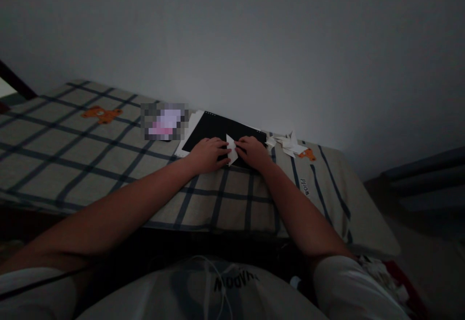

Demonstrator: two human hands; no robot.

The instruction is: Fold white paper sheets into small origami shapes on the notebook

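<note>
White paper (232, 151), black board (214, 128), blue-checked beige cloth (145, 157), grey wall (232, 43)

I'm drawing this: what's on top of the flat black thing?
On the flat black thing is a small white paper, with the left hand and right hand touching it. Beneath them, its surface is covered, so I can't see it.

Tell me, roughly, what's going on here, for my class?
A person's left hand and right hand both touch a small, pointed piece of white paper over a flat black sheet. More white paper pieces lie in a cluster just right of the right hand, on a checked cloth. A blurred-out object lies to the left.
</note>
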